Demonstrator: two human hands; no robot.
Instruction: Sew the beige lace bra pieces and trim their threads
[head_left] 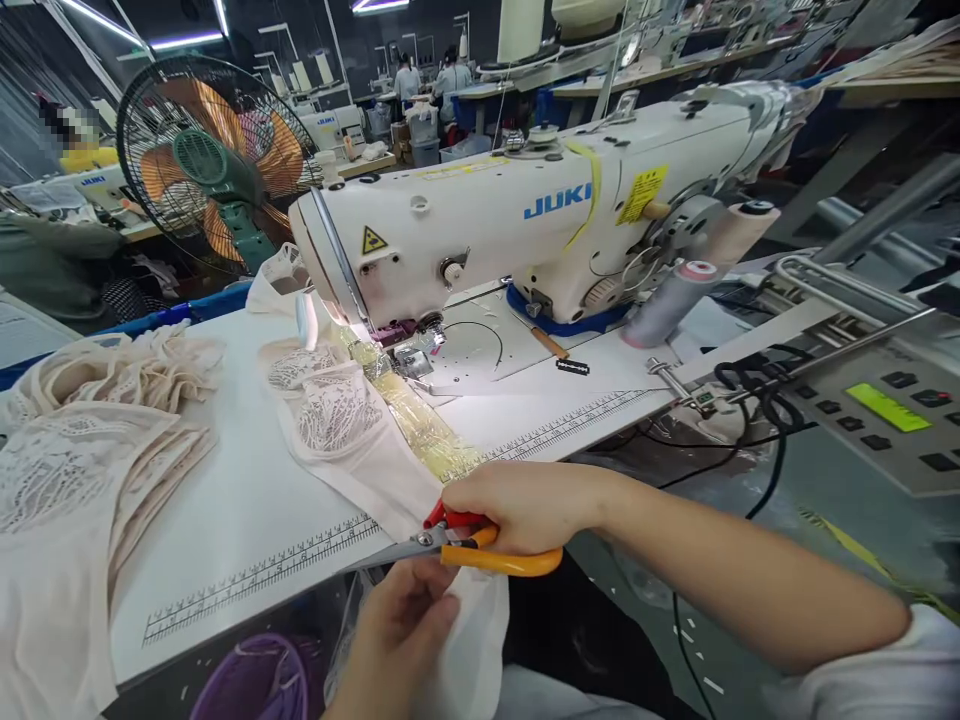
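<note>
My right hand (pixel 517 500) grips a pair of scissors (pixel 501 560) with orange and red handles, palm down over the table's front edge. The blades point left, just above the fingers of my left hand (pixel 405 630). That hand is closed in a pinch against the band of a pale beige lace bra (pixel 337 415); exactly what lies between the fingertips is partly hidden. The bra's lace cups rest on the table left of the needle area, and its band runs under the scissors and over the front edge. A shiny yellowish strip (pixel 420 420) lies along the bra.
A white sewing machine (pixel 465 210) stands behind my hands. Stacked bras (pixel 82 450) lie at the left. A wooden-handled tool (pixel 550 343) and a razor blade (pixel 573 367) lie by the machine. A control panel (pixel 885 410), thread cones, a fan (pixel 210 165) and a purple bin (pixel 255 680) surround the table.
</note>
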